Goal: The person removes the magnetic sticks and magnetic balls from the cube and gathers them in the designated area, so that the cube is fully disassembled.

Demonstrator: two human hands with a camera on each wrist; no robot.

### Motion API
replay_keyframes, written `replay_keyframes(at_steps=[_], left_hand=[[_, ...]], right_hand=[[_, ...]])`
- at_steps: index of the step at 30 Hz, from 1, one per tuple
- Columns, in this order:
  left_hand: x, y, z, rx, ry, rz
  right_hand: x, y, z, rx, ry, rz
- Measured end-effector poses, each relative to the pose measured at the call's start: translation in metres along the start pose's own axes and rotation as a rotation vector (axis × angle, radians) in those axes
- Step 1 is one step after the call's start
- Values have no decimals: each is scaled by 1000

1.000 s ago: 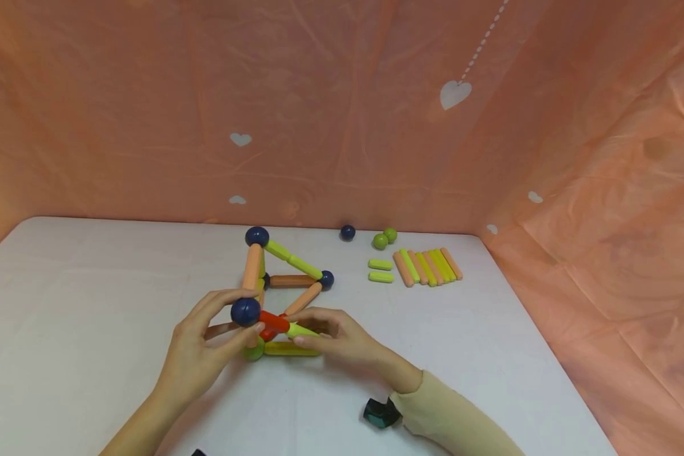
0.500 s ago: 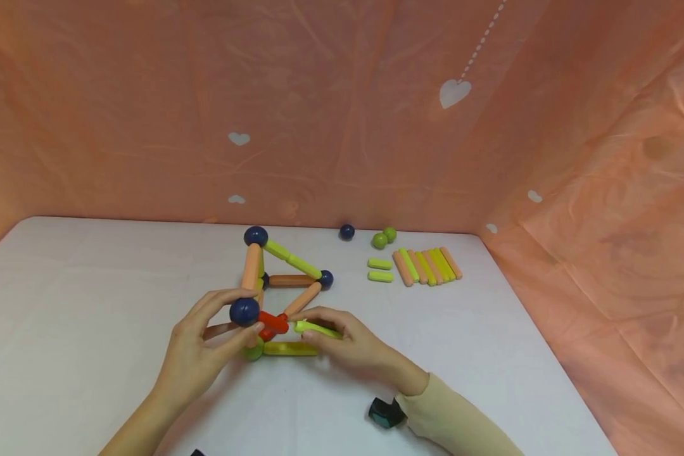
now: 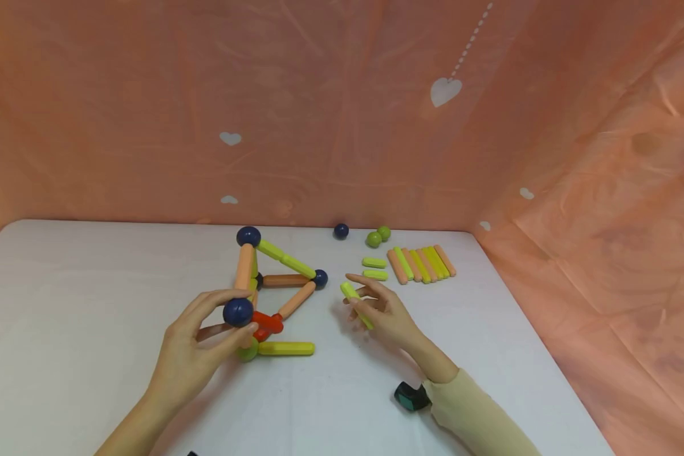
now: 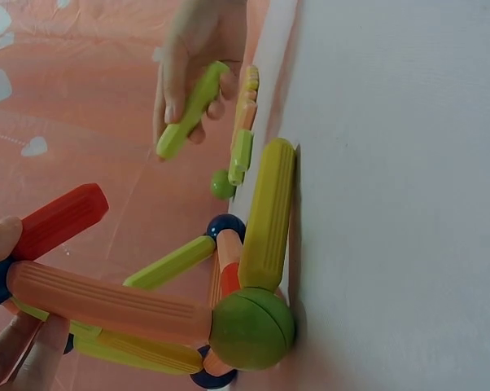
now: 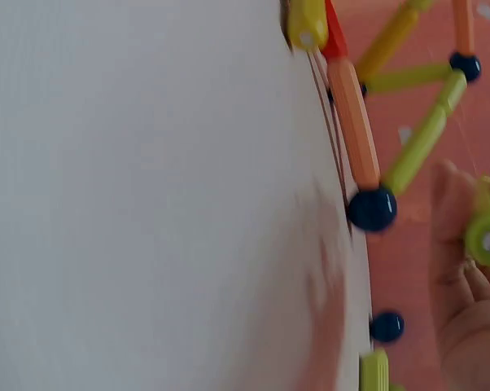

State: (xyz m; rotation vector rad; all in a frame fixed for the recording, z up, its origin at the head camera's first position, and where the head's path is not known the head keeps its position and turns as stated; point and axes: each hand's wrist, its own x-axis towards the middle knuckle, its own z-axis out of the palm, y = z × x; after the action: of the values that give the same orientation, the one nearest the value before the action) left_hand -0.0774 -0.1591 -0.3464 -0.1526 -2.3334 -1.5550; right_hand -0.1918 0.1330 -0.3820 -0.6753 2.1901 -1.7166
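My left hand grips a navy ball at the near upper corner of a frame of magnetic sticks and balls. A short red stick juts from that ball, its far end free. Below, an orange stick runs to a green ball on the table, from which a yellow stick extends rightward. Apart from the frame, my right hand holds a light green stick between thumb and fingers. The frame's far parts include navy balls, one at its right corner.
Behind my right hand lie two short light green sticks and a row of orange, yellow and green sticks. A loose navy ball and two green balls sit near the back edge. A dark object is beside the right sleeve.
The light green stick has come off the end of the red stick. My right hand has carried it right and away from the frame, while my left hand keeps its grip on the navy ball.
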Motion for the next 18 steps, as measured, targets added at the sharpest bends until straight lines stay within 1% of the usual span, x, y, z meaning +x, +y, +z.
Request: replay_keyframes(at_steps=[3,7,10,14,18], left_hand=[[0,-2,-1,1,1,-8],[-1,-3,-2,27,0,-21],[-1,-2,-2,39,0,-17],[-1,-1,-2,24,4,-5],[-1,-1,0,3,4,3]], right_hand=[[0,1,-10,-12,96,27],[1,3,-23,-43,211,28],[1,6,-32,-53,284,63],[2,9,-48,-7,341,92],[2,13,-67,36,375,112]])
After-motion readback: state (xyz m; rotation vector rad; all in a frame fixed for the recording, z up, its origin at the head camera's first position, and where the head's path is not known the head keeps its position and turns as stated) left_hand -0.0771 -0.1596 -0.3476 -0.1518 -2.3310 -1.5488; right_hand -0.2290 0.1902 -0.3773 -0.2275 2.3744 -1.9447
